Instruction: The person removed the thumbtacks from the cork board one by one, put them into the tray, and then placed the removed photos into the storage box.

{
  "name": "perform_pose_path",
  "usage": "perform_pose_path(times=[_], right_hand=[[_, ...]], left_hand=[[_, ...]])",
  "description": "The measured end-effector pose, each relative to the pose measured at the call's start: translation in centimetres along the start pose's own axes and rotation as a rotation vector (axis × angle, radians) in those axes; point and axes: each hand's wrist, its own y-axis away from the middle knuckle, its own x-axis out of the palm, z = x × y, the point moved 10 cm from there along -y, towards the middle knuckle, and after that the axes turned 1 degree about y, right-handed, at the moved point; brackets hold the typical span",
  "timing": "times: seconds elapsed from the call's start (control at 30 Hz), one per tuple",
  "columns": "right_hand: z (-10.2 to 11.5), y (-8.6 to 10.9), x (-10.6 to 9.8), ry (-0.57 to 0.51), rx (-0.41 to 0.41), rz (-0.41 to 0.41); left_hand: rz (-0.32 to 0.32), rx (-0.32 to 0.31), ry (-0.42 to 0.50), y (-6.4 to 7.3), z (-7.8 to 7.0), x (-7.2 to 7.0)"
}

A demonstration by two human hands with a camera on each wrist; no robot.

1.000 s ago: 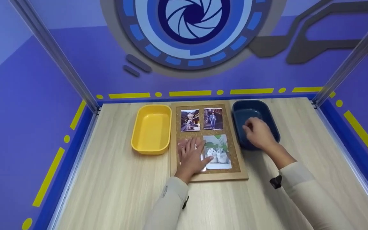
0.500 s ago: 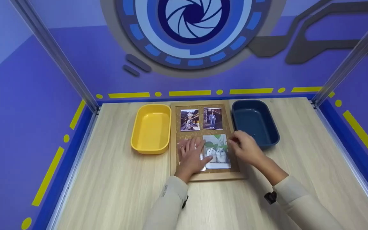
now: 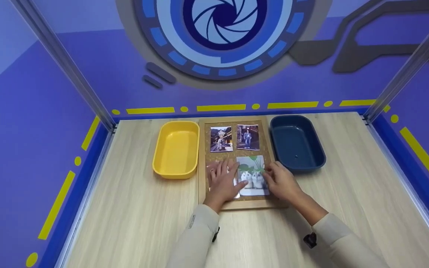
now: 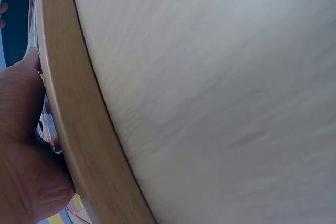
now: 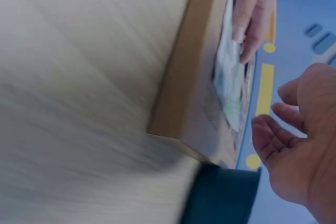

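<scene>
My left hand (image 3: 223, 186) lies with fingers spread over a pinkish photo on the lower left of a wood-framed cork board (image 3: 233, 155). Its thumb reaches the edge of a photo of two white hamsters and green leaves (image 3: 252, 176). At that photo's right edge my right hand (image 3: 283, 182) has its thumb and fingers curled close together. In the right wrist view, the right hand's bent fingers (image 5: 268, 135) are near the hamster photo; I cannot tell whether they hold anything small. Most of the pinkish photo is hidden under the left hand.
Two more photos, one of a figure at a street scene (image 3: 221, 139) and one of a standing person (image 3: 248, 137), lie on the board's upper half. A yellow tray (image 3: 156, 163) stands left of the board. A navy tray (image 3: 320, 145) stands at right, with a tiny speck inside.
My right hand has come from over the navy tray down and left to the hamster photo's right edge. The left hand has stayed in place on the board.
</scene>
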Motion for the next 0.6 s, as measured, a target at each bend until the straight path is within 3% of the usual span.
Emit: perform_pose_path(times=[0.6], right_hand=[[-2.7, -0.6, 2.7, -0.035, 0.172, 0.046]], left_hand=[[-0.005, -0.006, -0.033, 0.1, 0.1, -0.1]])
